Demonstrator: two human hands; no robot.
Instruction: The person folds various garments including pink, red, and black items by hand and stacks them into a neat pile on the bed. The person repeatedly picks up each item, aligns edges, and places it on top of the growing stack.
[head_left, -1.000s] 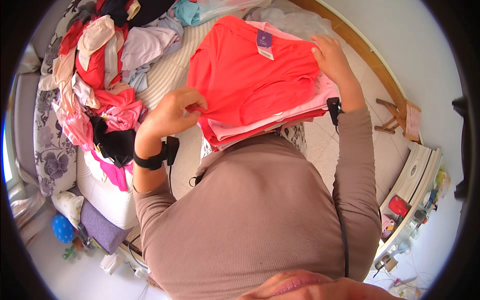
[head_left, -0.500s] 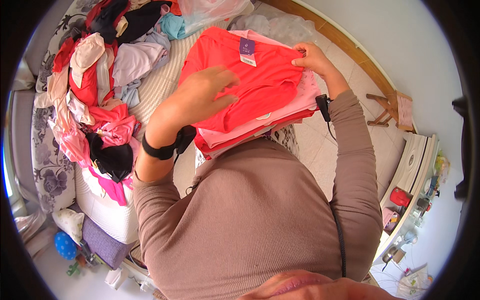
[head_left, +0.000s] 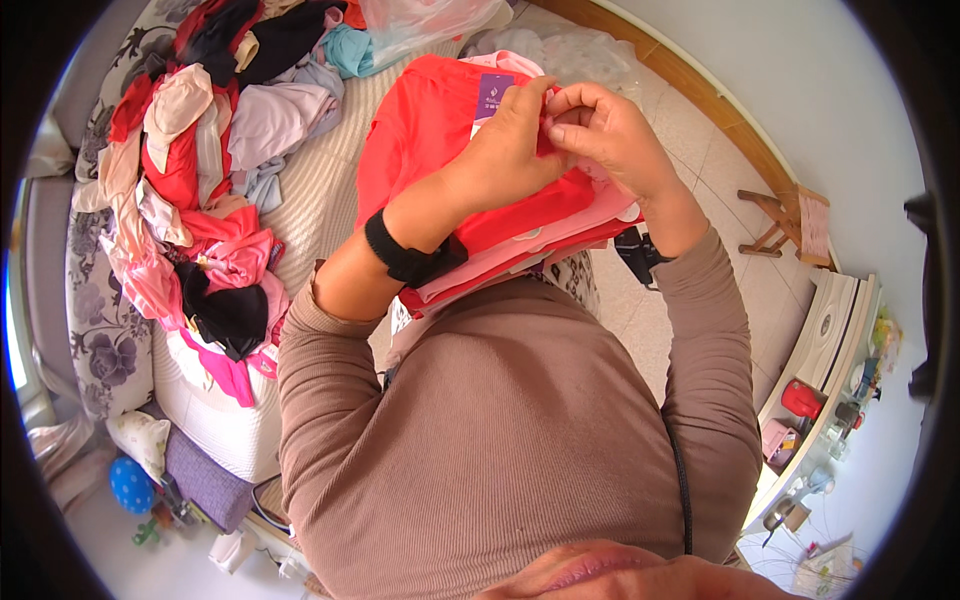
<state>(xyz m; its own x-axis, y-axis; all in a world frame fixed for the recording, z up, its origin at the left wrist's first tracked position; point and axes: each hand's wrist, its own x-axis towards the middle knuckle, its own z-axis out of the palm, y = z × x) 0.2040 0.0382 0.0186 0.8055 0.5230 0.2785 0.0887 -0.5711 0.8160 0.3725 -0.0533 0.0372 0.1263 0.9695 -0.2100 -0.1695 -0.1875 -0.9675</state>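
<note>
A pair of red briefs lies on top of a stack of folded pink and red garments at my lap. A purple hang tag sits on the briefs' upper part, partly covered by my fingers. My left hand reaches across the briefs, its fingers closed at their right edge. Beside it, my right hand pinches the same edge, fingertips nearly meeting the left ones. Pink cloth shows under the right fingers. The exact bit of fabric in each pinch is partly hidden.
A heap of loose clothes in red, pink, black and white spreads over the sofa at left. Clear plastic bags lie at the far side. A small wooden stool stands on the tiled floor at right, near a white cabinet.
My left hand has moved right and away from me, over the briefs to their right edge. My right hand has shifted slightly left, and its fingers have bunched the edge.
</note>
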